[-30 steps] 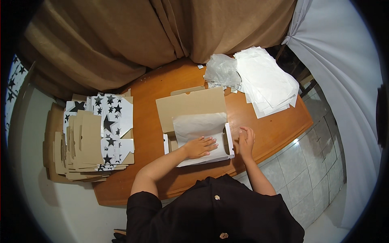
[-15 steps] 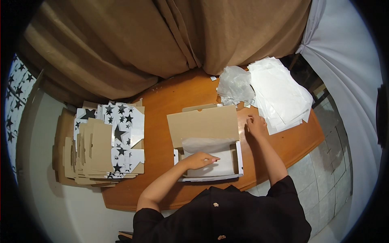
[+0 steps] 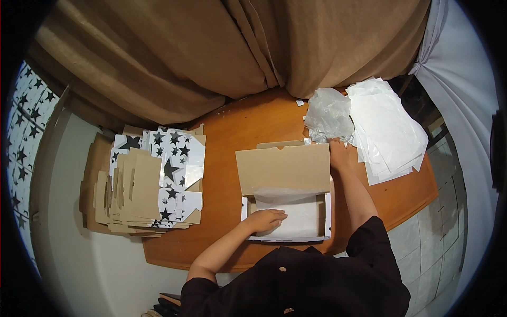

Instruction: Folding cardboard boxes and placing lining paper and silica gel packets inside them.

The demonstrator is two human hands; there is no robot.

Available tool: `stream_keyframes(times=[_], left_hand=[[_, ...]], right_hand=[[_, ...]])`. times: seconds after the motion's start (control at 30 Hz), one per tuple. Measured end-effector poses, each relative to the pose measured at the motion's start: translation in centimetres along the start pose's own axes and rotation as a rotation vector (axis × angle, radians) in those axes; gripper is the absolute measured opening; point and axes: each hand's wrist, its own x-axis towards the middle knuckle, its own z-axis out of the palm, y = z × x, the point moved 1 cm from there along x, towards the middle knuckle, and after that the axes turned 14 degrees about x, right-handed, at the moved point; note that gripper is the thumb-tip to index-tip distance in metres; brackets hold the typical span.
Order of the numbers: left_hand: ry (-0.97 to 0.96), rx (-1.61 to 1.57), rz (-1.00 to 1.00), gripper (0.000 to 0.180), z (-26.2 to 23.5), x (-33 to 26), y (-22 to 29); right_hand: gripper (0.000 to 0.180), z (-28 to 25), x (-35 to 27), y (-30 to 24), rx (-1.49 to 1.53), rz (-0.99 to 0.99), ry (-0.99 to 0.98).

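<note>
Resting over paper (image 3: 298, 219) lining open box (image 3: 288, 169) on table (image 3: 222, 158), left hand (image 3: 268, 220), fingers nearly straight, gripping nothing visible, likely steadies it; right hand (image 3: 339, 152), fingers curled, beside crumpled plastic (image 3: 330, 110), hold unclear.

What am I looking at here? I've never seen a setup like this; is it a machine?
No machine arms here: these are a person's bare hands, seen from a camera worn on the head, looking down. Its wide lens bends straight edges.

On the wooden table, an open box stands before the person. Star-printed cartons are stacked at left; white sheets and a clear bag lie at far right.

The left hand is over the paper inside the box. The right hand is just below the bag. I can't make out whether either holds anything.
</note>
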Motion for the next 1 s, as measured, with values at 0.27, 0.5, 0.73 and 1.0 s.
stream_keyframes(times=[0.27, 0.5, 0.73, 1.0], left_hand=[[-0.075, 0.244, -0.288, 0.048, 0.2, 0.0, 1.1], [-0.031, -0.093, -0.158, 0.047, -2.2, -1.6, 2.0], [0.03, -0.127, -0.091, 0.063, -5.4, -5.7, 4.9], [0.114, -0.188, -0.103, 0.021, -3.9, -5.7, 4.8]], right_hand=[[0.027, -0.9, 1.7, -0.1, -0.104, 0.173, 0.076], [0.017, -0.2, 0.7, 0.1, -0.223, 0.084, 0.161], [0.017, -2.0, -4.1, -0.7, 0.159, 0.117, 0.417], [0.021, -5.6, -16.2, -2.6, 0.807, 0.341, 0.474]])
